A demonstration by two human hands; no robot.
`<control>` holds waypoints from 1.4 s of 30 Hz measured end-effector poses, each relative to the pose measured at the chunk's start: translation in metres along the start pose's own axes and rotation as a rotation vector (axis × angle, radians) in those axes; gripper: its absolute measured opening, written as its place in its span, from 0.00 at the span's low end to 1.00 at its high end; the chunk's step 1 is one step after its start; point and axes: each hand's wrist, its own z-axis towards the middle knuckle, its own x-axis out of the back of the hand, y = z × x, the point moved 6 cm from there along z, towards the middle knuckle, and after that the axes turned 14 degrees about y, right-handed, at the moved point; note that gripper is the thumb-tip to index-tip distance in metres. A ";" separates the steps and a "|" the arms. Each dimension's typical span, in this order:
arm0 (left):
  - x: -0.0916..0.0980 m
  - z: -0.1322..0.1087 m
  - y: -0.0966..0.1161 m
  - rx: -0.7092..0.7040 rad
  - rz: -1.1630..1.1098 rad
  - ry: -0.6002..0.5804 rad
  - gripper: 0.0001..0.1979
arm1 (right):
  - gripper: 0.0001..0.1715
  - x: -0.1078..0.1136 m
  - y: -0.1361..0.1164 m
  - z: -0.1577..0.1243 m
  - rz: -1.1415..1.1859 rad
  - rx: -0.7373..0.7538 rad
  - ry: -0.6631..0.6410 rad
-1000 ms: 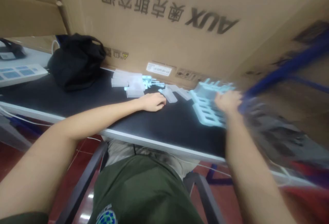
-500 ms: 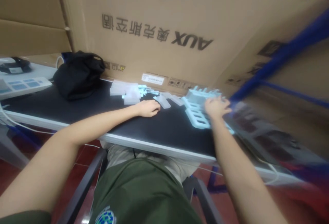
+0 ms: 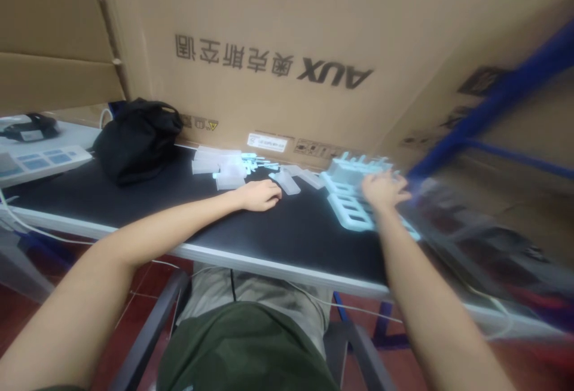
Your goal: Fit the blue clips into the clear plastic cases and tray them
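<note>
**Right hand at blue rack, left hand resting by clear pieces**

Hands well apart. Right hand (image 3: pixel 384 189) is over the right part of a light-blue slotted rack (image 3: pixel 347 173), which lies on the right of the dark surface (image 3: pixel 291 235), near the large carton (image 3: pixel 269 98). Fingers look partly spread; blur there, so cannot tell whether they grip anything. Left hand (image 3: pixel 261 195) rests on the surface mid-scene, fingers curled, nothing seen in it; inside of the palm hidden. Loose translucent pieces (image 3: pixel 289 184) lie just beyond its fingertips; a translucent stack (image 3: pixel 231 179) with light-blue sticks (image 3: pixel 253 162) sits farther left. Step in hand, judged: right-hand work at the rack, left idle. Next move calls for sure finger placement on the rack without nudging those loose pieces.
</note>
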 end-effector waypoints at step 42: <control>-0.020 0.030 -0.021 0.110 0.291 0.033 0.21 | 0.14 0.011 -0.145 -0.074 0.275 0.772 -0.343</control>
